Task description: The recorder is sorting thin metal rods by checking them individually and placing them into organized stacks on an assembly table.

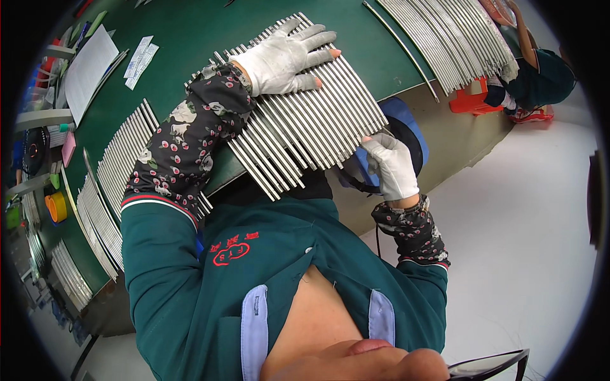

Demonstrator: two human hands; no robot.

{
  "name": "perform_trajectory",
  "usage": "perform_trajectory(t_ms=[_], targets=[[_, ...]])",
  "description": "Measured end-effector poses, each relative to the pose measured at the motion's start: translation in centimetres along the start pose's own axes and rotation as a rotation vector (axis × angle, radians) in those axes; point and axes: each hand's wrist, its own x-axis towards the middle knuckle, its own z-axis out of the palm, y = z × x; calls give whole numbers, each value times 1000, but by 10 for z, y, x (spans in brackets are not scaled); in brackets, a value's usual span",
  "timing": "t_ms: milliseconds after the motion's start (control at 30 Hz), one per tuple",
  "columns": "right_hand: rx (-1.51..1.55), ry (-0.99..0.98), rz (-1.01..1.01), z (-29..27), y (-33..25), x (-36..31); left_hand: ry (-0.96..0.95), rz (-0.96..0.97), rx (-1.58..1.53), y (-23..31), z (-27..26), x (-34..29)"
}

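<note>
1. Across the middle batch of metal rods [324, 117], the left hand [283, 63] lies flat and open, fingers spread, in a white glove with some fingertips bare.
2. At the near right corner of that batch, the right hand [389, 162] has its fingers curled in, with a fingertip against a rod end; whether it pinches the rod or merely touches it, I cannot tell.
3. Beneath the hands, the batch lies side by side on the green desk [184, 35], its near ends jutting past the edge. Much of it is already laid out in a row, but the ends are uneven, those at the left reaching farther toward the person. I judge this batch partway through handling.
4. Left of the hands, another rod row [127, 143] lies close-set, with a further rod row [98, 219] beyond. Whether these are done or waiting cannot be told.
5. Well to the right, a large rod group [448, 41] rests with neither hand on it, and a single rod [403, 54] lies just apart from it. Its stage is equally unclear.
6. Farther out at upper right, a co-worker [540, 79] is beside that group.
</note>
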Motion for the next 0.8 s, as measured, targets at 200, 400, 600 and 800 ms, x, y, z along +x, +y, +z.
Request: perform_trajectory(t_ms=[200, 400, 600, 800], targets=[[-98, 132, -389, -2, -19, -37, 170, 165, -304, 45, -47, 14], [29, -19, -833, -21, -51, -43, 742, -31, -248, 54, -78, 30], [-528, 179, -1028, -42, -55, 32, 761, -462, -1662, 58, -74, 76], [-794, 196, -996, -41, -26, 71, 328, -1019, -1840, 31, 6, 89]])
